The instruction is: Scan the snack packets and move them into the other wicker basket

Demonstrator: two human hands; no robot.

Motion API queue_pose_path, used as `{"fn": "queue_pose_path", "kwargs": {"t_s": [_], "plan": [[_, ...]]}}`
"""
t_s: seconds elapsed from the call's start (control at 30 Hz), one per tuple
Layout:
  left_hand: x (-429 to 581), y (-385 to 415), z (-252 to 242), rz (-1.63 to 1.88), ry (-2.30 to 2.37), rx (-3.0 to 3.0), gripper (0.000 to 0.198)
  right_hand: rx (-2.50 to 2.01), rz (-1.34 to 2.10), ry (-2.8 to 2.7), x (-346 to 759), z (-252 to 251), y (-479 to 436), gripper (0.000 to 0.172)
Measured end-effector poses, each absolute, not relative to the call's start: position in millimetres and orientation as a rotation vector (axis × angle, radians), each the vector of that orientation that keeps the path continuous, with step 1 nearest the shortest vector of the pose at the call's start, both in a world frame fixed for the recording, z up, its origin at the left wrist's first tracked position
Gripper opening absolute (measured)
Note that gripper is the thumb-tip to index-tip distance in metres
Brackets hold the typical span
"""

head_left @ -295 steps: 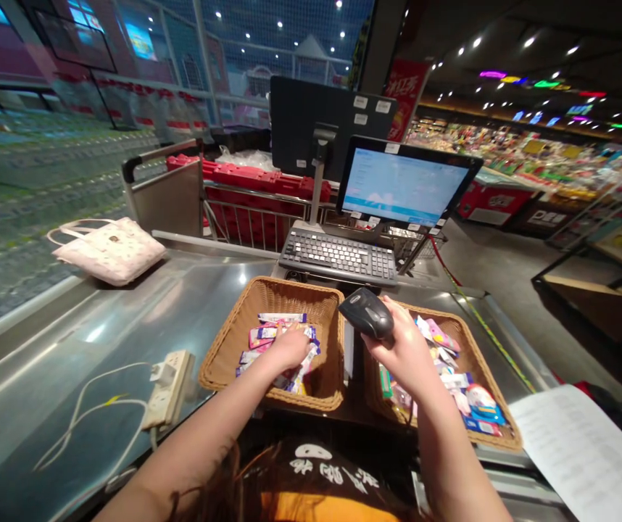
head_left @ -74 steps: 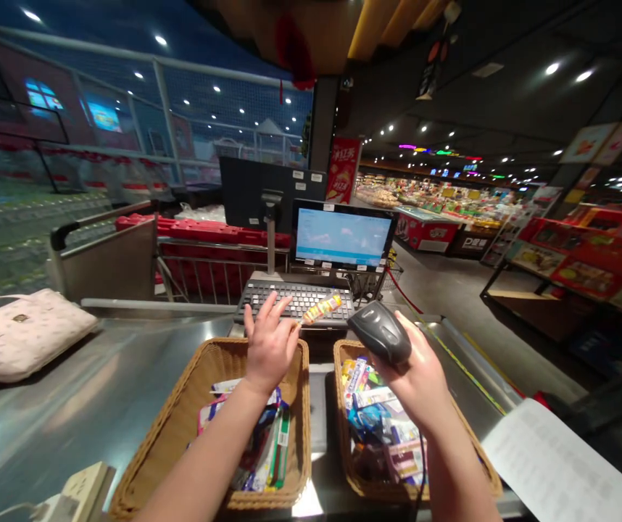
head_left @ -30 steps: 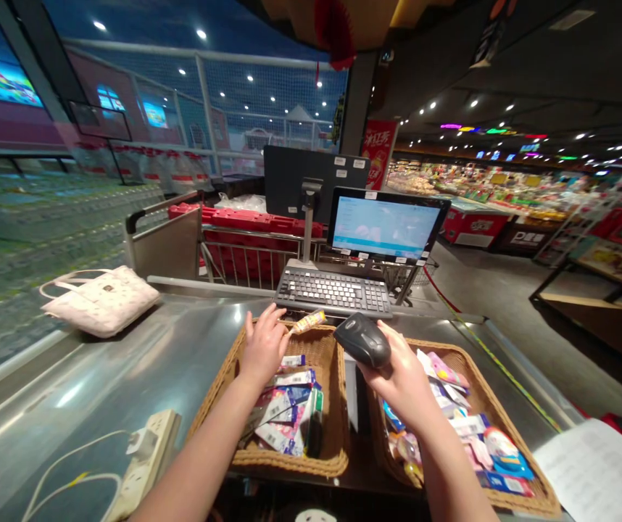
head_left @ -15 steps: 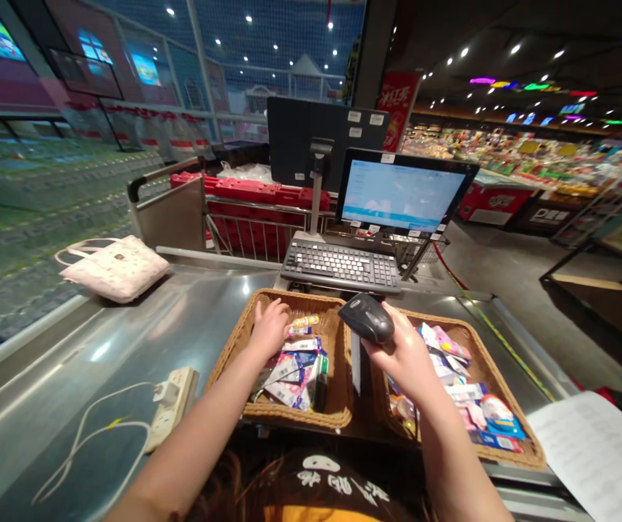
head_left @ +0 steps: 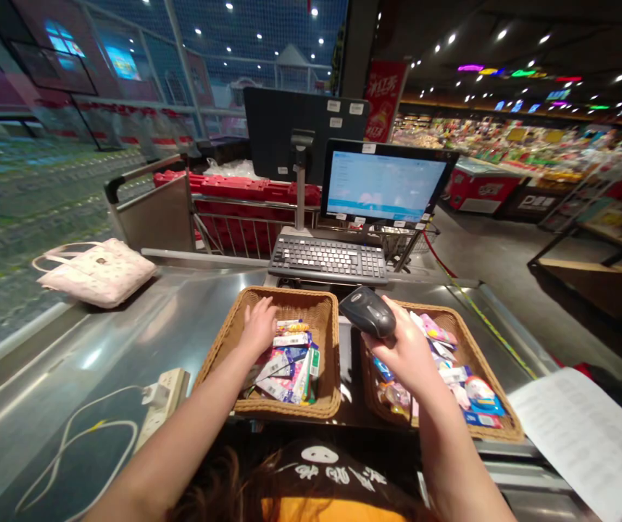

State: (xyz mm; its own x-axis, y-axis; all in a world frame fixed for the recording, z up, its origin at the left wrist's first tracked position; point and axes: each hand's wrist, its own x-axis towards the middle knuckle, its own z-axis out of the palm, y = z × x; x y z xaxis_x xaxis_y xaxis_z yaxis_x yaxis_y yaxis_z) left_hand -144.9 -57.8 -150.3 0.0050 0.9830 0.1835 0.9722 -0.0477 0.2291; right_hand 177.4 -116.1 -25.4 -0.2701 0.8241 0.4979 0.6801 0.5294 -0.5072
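My right hand [head_left: 406,348] grips a black barcode scanner [head_left: 368,312], held up over the gap between two brown woven baskets, its front pointing left. My left hand [head_left: 259,328] is over the back left part of the left basket [head_left: 333,348], fingers apart, holding nothing that I can see. Just right of its fingertips lies a small yellow packet [head_left: 298,328]. Several small boxes and packets [head_left: 283,370] with barcodes are heaped below it. More packaged goods [head_left: 455,375] fill the right basket [head_left: 499,384], partly hidden by my right hand and forearm.
Behind the baskets are a keyboard [head_left: 327,259] and a lit monitor [head_left: 384,185]. A pale bag [head_left: 98,272] and a power strip [head_left: 167,399] with a white cable lie on the metal counter [head_left: 180,312] at left. A printed sheet [head_left: 583,435] sits at right.
The whole view has shifted, so things appear further left. My left hand has drawn slightly away from the yellow packet, which sits a little lower. The scanner is nearer the right basket.
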Motion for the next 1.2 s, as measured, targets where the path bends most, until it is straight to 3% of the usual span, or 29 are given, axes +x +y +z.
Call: {"fn": "queue_pose_path", "kwargs": {"t_s": [0.3, 0.5, 0.83, 1.2], "plan": [[-77.4, -55.4, -116.3, 0.680, 1.770, 2.439, 0.035, -1.464, 0.001, -1.755, 253.2, -15.6, -126.8, 0.043], [10.3, -45.2, -100.9, 0.612, 1.428, 2.602, 0.030, -1.554, -0.067, -1.691, 289.8, -15.9, -132.3, 0.038], [131.2, -32.8, -125.1, 0.306, 1.116, 2.912, 0.023, -1.592, -0.066, -1.629, 322.9, -19.3, -136.1, 0.040], [168.5, -25.9, -149.2, 0.127, 1.254, 2.814, 0.026, -1.605, -0.061, -1.639, 337.9, -23.7, -131.1, 0.038]]}}
